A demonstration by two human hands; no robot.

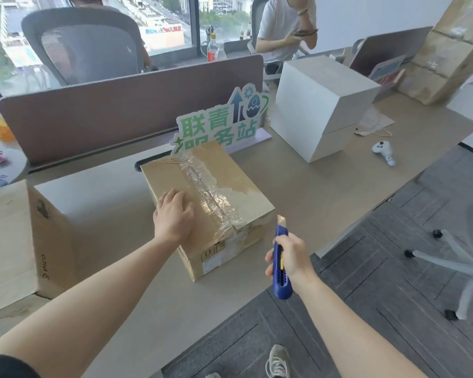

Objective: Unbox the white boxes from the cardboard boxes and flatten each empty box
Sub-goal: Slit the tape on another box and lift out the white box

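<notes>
Head view
Left hand: the left hand lies palm down, fingers relaxed and spread, on the top of the cardboard box, on the flap at the near left of the tape; it grasps nothing.
Right hand: the right hand is clenched around a blue box cutter, blade end pointing up and away, just off the near right corner of the box and not touching it.
Cardboard box: closed, resting on the desk directly under the left hand; wrinkled clear tape runs along the middle seam, just right of the left hand's fingers, and part of the right flap's surface is torn pale.
White boxes: two white boxes stacked, well beyond the right hand, at the far right of the desk.
Second carton: an open brown carton stands to the left of the left forearm, its flap spread towards the desk edge.
Sign: a green and white sign stands just behind the taped box, beyond the left hand.
Controller: a white controller lies on the desk, far beyond the right hand, right of the white boxes.
Shoe: a shoe shows on the floor below the right forearm.
</notes>
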